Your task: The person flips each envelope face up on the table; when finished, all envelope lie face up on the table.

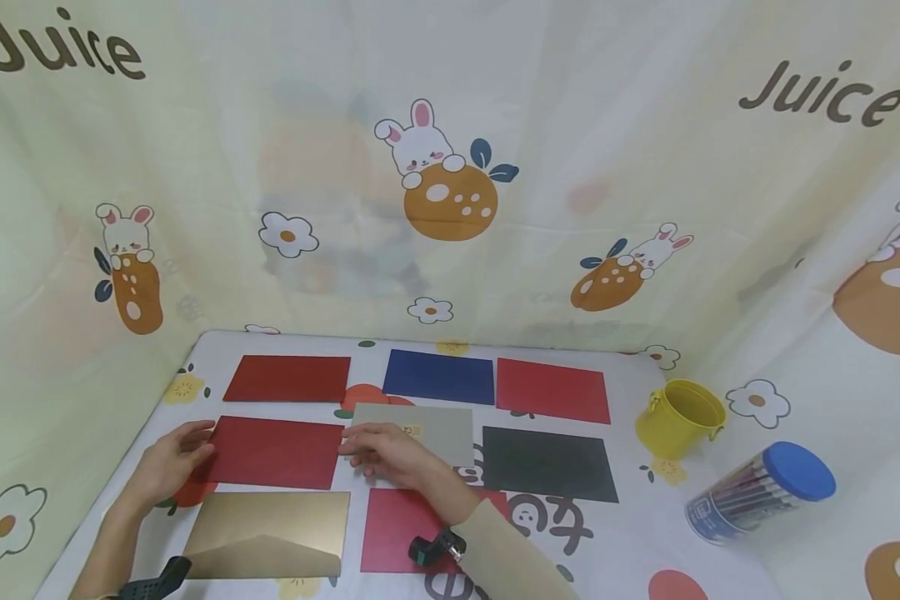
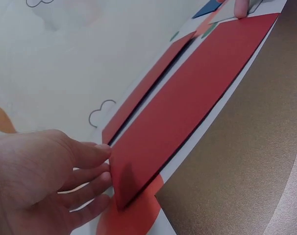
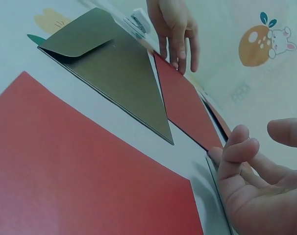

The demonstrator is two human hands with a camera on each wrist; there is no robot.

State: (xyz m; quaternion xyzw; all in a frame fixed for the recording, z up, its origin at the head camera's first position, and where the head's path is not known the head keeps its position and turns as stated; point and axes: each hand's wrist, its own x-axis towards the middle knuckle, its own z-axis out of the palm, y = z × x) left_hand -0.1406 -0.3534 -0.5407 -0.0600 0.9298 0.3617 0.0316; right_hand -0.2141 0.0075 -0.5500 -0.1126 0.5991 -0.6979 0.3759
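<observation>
Red envelope (image 1: 273,451) lies flat, middle row, left on table (image 1: 630,533). Left hand (image 1: 167,461), fingers relaxed and straight, touches its left edge; right hand (image 1: 390,454), fingers loosely extended, touches its right edge beside grey envelope (image 1: 435,429). Gold envelope (image 1: 270,533) just nearer.

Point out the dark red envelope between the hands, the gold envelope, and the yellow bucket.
dark red envelope (image 1: 273,452), head view, middle of its face.
gold envelope (image 1: 270,533), head view, middle of its face, above the flap.
yellow bucket (image 1: 671,429), head view, outer wall below the rim.
</observation>
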